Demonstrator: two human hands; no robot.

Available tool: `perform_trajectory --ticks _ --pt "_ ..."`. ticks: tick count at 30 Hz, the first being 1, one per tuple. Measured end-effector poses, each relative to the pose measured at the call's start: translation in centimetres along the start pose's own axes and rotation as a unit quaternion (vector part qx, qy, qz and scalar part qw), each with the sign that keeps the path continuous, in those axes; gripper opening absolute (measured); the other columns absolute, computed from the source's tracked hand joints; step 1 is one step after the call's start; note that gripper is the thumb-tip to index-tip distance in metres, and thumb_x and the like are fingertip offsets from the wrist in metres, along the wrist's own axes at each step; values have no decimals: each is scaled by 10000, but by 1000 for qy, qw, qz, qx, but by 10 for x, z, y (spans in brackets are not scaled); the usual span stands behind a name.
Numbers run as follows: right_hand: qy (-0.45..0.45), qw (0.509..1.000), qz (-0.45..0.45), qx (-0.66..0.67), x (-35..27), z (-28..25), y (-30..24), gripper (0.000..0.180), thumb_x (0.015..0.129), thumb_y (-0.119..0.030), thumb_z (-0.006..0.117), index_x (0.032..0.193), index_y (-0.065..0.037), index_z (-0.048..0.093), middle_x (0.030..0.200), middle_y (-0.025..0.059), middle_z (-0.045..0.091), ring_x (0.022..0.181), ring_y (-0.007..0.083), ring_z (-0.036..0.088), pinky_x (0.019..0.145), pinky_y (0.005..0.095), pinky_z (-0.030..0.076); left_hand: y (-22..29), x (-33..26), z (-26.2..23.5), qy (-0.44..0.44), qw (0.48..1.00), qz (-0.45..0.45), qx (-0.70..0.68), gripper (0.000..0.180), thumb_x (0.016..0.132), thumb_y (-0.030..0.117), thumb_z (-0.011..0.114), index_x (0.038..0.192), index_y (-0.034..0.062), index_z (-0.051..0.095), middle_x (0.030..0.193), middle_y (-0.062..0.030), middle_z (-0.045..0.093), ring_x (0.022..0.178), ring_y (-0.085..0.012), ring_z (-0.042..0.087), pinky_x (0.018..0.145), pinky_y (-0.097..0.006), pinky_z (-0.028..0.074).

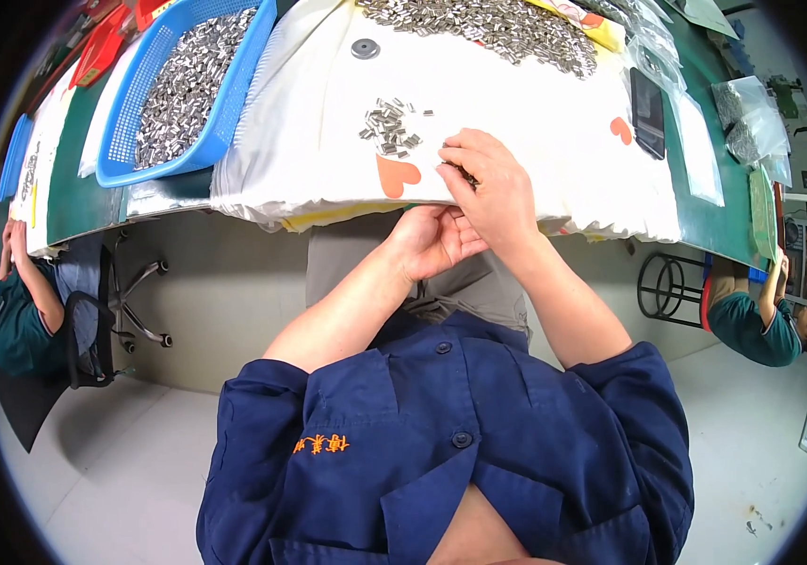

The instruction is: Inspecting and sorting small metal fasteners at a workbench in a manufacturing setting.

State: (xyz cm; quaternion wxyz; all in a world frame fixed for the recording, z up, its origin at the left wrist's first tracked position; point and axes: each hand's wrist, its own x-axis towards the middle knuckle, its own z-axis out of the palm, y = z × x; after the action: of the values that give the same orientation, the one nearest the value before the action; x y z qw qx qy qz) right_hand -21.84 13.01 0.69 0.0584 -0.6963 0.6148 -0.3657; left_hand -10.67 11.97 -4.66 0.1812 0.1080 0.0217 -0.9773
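Note:
At the table's near edge, my right hand (490, 184) curls palm down around a few short metal cylinders (463, 175), partly hidden beneath its fingers. My left hand (433, 241) is cupped palm up just below that edge, under my right hand, with its fingers loosely extended. Its fingertips are partly covered, and nothing shows in the palm. Left of my right hand, a small pile of the same metal cylinders (390, 128) lies on the white cloth (535, 122), by a red heart print.
A large heap of metal cylinders (507, 28) spreads at the back. A black round disc (365, 48) lies left of it. More cylinders fill a blue basket (116, 175) at left. A dark phone (647, 111) and clear bags (752, 122) lie right. Two people sit farther off.

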Motion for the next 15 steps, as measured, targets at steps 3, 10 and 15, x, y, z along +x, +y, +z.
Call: perform_trajectory --ticks 3,10,15 --pt "-4 1000 -3 12 -5 -2 0 125 697 -79 618 807 -20 624 899 78 605 944 255 548 783 324 449 -3 0 -2 -35 998 -3 -57 353 928 227 222 1116 -2 414 1069 -135 534 1002 -236 532 888 -382 432" --pt "12 999 -31 32 -26 -4 -11 109 680 -52 618 786 -26 624 878 76 605 923 250 553 769 328 457 -12 5 -7 48 994 56 -75 296 922 189 253 1085 26 438 1065 -109 514 952 -209 542 826 -341 474" --pt "17 994 -87 58 -48 -4 -14 153 646 -20 625 799 -27 623 862 83 603 904 269 556 767 347 459 -11 2 1 2 999 39 -9 284 907 177 289 1042 -14 448 1024 -162 515 950 -219 543 808 -330 486"
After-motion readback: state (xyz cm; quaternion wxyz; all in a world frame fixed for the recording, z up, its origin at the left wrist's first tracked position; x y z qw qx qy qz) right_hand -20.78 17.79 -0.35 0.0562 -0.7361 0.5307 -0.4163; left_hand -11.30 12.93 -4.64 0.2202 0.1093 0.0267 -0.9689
